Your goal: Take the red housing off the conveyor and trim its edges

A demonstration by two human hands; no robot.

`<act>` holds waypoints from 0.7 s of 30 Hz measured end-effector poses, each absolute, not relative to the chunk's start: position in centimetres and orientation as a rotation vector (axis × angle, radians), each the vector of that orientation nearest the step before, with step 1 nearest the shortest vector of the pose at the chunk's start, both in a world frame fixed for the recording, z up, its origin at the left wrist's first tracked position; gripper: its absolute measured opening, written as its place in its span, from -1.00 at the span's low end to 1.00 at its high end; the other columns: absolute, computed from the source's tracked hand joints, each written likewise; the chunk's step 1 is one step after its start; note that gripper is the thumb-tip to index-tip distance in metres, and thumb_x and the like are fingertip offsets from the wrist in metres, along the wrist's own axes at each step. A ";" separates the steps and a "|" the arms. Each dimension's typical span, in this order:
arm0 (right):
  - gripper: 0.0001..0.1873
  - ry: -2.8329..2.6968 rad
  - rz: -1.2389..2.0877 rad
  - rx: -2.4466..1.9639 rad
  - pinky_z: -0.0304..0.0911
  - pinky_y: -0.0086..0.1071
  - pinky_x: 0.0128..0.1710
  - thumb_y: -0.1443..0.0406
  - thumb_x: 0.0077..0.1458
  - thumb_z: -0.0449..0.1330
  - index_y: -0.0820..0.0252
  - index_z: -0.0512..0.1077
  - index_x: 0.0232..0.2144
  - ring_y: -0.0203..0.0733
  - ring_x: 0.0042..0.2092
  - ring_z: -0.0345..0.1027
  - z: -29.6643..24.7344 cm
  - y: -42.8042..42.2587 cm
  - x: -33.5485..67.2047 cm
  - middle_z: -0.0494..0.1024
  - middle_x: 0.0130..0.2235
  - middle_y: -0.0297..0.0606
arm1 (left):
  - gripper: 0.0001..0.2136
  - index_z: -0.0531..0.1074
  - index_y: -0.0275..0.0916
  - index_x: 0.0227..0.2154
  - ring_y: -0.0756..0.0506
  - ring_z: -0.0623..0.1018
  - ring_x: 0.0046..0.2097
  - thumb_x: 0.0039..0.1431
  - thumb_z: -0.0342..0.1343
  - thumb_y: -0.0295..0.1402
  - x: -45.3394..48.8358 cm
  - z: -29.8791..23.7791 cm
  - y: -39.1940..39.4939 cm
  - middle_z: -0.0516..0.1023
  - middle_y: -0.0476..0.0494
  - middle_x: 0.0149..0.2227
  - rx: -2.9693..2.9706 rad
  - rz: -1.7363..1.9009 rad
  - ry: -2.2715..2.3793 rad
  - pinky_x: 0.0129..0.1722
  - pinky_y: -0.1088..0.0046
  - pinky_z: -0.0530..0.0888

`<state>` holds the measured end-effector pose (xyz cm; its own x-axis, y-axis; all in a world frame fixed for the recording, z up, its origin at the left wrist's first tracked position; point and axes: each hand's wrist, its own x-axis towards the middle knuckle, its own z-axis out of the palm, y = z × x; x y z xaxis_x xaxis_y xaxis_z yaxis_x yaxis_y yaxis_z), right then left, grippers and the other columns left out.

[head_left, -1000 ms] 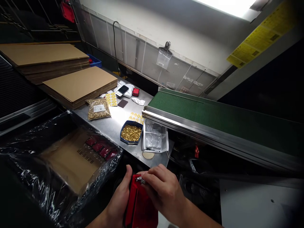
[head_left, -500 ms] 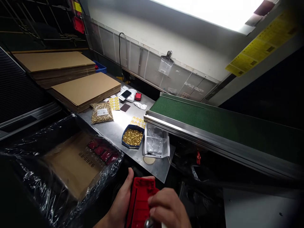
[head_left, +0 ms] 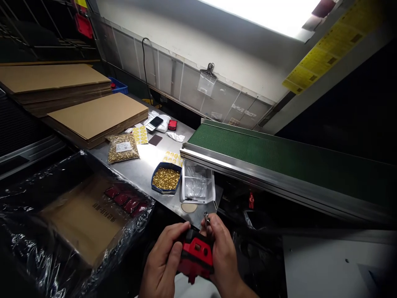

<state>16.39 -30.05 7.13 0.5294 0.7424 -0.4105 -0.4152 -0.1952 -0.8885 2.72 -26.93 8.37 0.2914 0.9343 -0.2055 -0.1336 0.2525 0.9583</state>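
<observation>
Steel worktop [head_left: 145, 165] runs beside a green conveyor [head_left: 248, 145], carrying a blue tray of gold parts [head_left: 166, 180] and a clear tray [head_left: 197, 186]. Below its near edge, left hand [head_left: 163, 265] and right hand [head_left: 223, 256] both hold grip on a red plastic part [head_left: 197, 256]. Right fingers also pinch a small metal piece [head_left: 206, 218].
</observation>
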 end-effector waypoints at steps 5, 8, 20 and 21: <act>-0.55 -0.416 1.069 -1.476 0.23 -0.36 -0.42 -0.12 0.11 0.11 0.15 0.37 -0.41 -0.24 -0.43 0.15 7.6 -30.3 16.6 0.32 -0.44 -0.30 | -0.76 0.59 -0.08 -0.15 -0.29 0.44 0.01 0.15 0.20 -0.18 2.8 7.7 -27.1 0.48 -0.18 -0.05 1.152 0.927 1.004 0.02 0.37 0.36; -0.54 -0.552 1.067 -1.452 0.18 -0.40 -0.43 -0.08 0.18 0.06 0.16 0.32 -0.48 -0.29 -0.46 0.09 8.4 -30.3 16.5 0.24 -0.50 -0.36 | -0.81 0.56 -0.07 -0.21 -0.25 0.48 -0.09 0.12 0.23 -0.20 2.7 7.6 -27.0 0.48 -0.16 -0.12 1.207 0.913 0.995 -0.08 0.38 0.42; -0.60 -0.466 1.185 -1.313 0.33 -0.30 -0.18 -0.04 0.26 0.00 0.15 0.35 -0.31 -0.17 -0.24 0.41 7.8 -30.4 18.2 0.53 -0.29 -0.23 | -0.47 0.39 -0.07 -0.12 -0.31 0.50 -0.04 -0.18 0.45 -0.14 1.8 6.9 -27.5 0.42 -0.14 -0.07 1.007 0.772 1.018 -0.03 0.31 0.46; -0.59 -0.375 1.182 -1.290 0.34 -0.30 -0.17 -0.05 0.24 0.02 0.16 0.37 -0.32 -0.17 -0.24 0.41 7.0 -30.6 17.9 0.53 -0.29 -0.23 | -0.43 0.37 -0.08 -0.12 -0.33 0.50 -0.03 -0.21 0.46 -0.13 1.9 6.8 -27.6 0.41 -0.14 -0.05 0.948 0.786 1.033 -0.05 0.31 0.48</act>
<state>17.95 -30.62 7.04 0.4153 0.8289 -0.3747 -0.4610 -0.1633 -0.8722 1.85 -27.61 6.80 0.3239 0.8815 -0.3435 -0.0959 0.3918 0.9150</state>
